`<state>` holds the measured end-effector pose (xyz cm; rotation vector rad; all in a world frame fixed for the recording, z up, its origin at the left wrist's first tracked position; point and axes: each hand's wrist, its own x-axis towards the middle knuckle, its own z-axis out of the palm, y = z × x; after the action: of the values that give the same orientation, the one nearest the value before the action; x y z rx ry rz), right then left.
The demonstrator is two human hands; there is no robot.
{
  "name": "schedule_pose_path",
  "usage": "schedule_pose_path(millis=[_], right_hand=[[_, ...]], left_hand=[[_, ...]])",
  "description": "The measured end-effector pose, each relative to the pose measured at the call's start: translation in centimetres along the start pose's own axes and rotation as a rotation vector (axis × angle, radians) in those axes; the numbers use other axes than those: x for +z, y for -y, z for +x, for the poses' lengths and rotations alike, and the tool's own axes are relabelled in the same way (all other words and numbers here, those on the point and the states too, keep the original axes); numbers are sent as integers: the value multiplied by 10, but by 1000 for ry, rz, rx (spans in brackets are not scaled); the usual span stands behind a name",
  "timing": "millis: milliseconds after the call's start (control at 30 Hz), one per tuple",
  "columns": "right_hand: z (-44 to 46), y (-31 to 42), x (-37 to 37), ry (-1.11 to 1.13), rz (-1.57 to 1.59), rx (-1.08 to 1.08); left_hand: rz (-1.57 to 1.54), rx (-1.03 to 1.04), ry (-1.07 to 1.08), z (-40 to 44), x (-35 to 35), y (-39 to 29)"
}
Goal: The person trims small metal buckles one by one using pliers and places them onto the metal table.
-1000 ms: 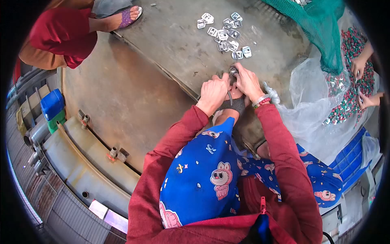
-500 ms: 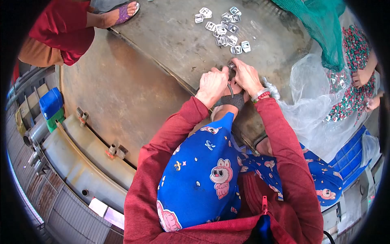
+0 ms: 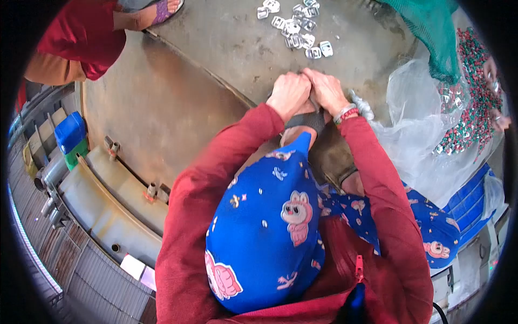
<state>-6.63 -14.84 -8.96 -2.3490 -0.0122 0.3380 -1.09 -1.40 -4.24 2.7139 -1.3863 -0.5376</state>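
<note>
Hands, two, bare. Left hand (image 3: 290, 94) and right hand (image 3: 326, 90): fingers curled inward, the two sets meeting at the knuckles. What they grip, if anything, is covered; whether the fingertips are clamped on a piece cannot be told.

Wrist, right: red bead bracelet (image 3: 348, 114).

Foot, one, just near of the hands, wearing a sandal with a broad grey strap (image 3: 309, 123); contact between hands and foot cannot be told.

Metal buckles (image 3: 294, 40), silvery, slotted, a dozen or more: loose cluster on the grey floor sheet (image 3: 232, 51), far of the hands and apart from them; the nearest buckle (image 3: 326, 48) lies singly legible. Some overlap, none in a row or stack.

Condition of the work: judged under way, the hands being drawn together at close work. Done: no buckle shows a recognisable finish. Left: the cluster lies unheld; whether finished or waiting cannot be told.

To the right: clear plastic sheeting (image 3: 413, 173), bearing a spread pile of small red, green and white pieces (image 3: 472, 116). Another person's hand (image 3: 490, 70), blurred, is at the pile; work there also appears unfinished, much lying loose. Far right: green netting (image 3: 431, 35).

Far left: another person's purple sandal (image 3: 162, 11).

Left: blue jerrycan (image 3: 70, 132).
</note>
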Motion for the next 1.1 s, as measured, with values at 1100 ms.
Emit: schedule_pose_path(millis=[1100], right_hand=[[-1,69,-68,124,1741,266]], left_hand=[[-2514,-385,-346,-24,-29,-3]])
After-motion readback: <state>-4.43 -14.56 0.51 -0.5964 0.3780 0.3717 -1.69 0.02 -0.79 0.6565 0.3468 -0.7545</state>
